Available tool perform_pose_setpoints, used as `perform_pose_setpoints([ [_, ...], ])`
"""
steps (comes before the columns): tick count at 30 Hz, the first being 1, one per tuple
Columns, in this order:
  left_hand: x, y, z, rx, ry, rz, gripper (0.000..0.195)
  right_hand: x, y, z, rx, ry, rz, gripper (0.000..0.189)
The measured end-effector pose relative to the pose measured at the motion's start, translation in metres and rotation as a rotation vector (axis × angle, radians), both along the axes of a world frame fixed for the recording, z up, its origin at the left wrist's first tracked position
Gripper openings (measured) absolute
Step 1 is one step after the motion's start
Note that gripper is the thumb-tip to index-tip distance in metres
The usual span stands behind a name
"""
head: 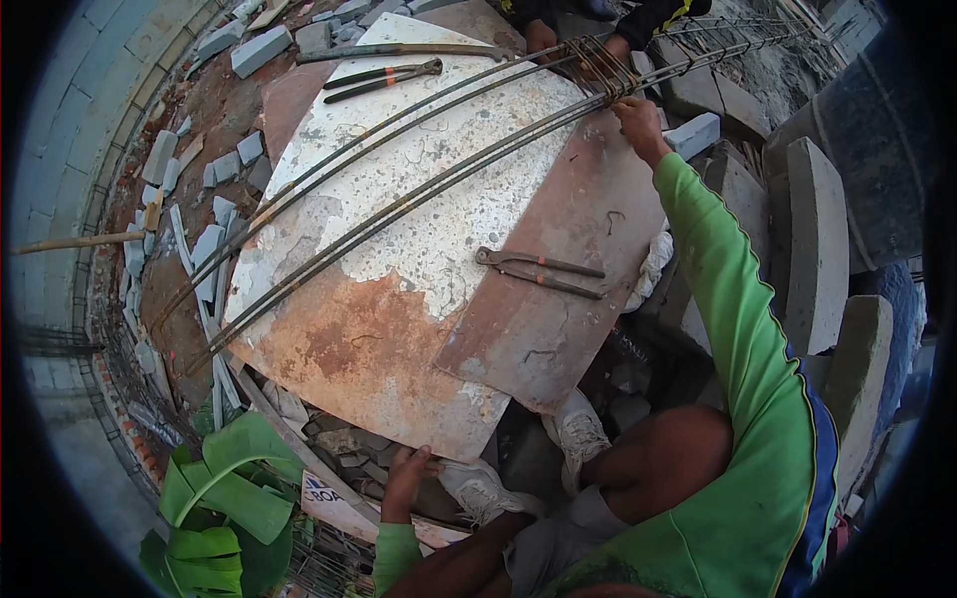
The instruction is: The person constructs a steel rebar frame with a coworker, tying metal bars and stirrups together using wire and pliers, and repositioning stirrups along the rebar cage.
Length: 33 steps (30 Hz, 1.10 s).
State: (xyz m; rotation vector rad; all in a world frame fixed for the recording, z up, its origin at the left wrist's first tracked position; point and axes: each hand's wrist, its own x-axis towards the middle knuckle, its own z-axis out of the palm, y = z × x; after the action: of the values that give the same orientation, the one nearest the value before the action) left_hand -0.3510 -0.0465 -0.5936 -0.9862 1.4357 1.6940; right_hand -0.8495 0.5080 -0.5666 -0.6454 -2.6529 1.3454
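Observation:
Long steel reinforcing bars (404,202) run diagonally over a worn, white-and-brown board (389,314). Bunched wire stirrups (602,67) surround them at the upper right. My right hand (639,127) is at the bars just below the stirrups, fingers bent against them; its exact grip is partly hidden. Down at the board's lower edge is my left hand (407,475), fingers spread against the edge, holding no tool. A pair of end-cutting nippers (542,273) lies on the brown panel (553,321) between my hands. Another pair of nippers (385,78) rests on the board's upper part.
A co-worker's hands (542,39) hold the bars and stirrups at the top. Near them lies a metal bar (404,51). Concrete slabs (815,247) stand at the right, with broken blocks (262,51) at the upper left. Banana leaves (239,486) spread at the lower left.

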Motion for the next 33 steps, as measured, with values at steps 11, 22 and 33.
perform_pose_setpoints([
  [11,-0.007,0.007,0.008,-0.036,-0.010,-0.028,0.045,-0.017,0.002,-0.061,0.918,0.058,0.193,0.024],
  [22,0.002,0.012,0.005,-0.019,0.018,0.060,0.040,0.018,0.011,-0.047,0.667,0.386,-0.068,0.023],
  [33,-0.012,-0.001,-0.001,0.002,-0.039,-0.046,0.046,0.008,0.009,-0.004,0.396,0.229,0.025,0.024],
])
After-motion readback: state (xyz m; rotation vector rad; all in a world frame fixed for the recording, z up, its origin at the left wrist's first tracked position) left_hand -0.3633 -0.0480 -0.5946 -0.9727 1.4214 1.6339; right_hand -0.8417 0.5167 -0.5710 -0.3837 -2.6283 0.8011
